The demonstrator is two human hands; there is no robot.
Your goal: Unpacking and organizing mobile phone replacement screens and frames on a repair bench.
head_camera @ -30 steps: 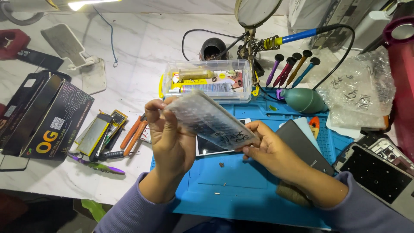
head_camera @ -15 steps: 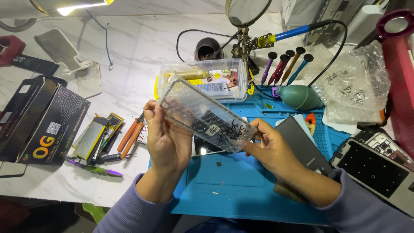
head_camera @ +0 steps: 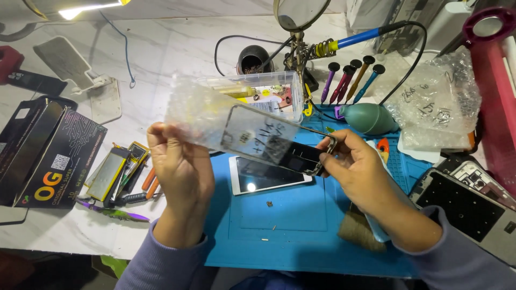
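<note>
Your marble bench [head_camera: 161, 43] carries a blue mat [head_camera: 301, 236] under lamp glare.
Your left hand [head_camera: 180, 172] grips the bubble sleeve [head_camera: 215, 115]; your right hand [head_camera: 357, 172] pinches the phone screen [head_camera: 282, 147] half hidden inside.

A clear bubble-wrap sleeve [head_camera: 215, 115] with a dark flat phone screen panel [head_camera: 290, 153] partly inside it hangs above the blue rubber work mat [head_camera: 301, 225]. On the mat beneath lies a white-framed phone [head_camera: 269, 174]. From that phone, a clear plastic parts box [head_camera: 269, 96] stands at twelve o'clock, a teal rubber air blower [head_camera: 371, 118] at two, and a flat silver battery pack [head_camera: 107, 174] at nine.
</note>
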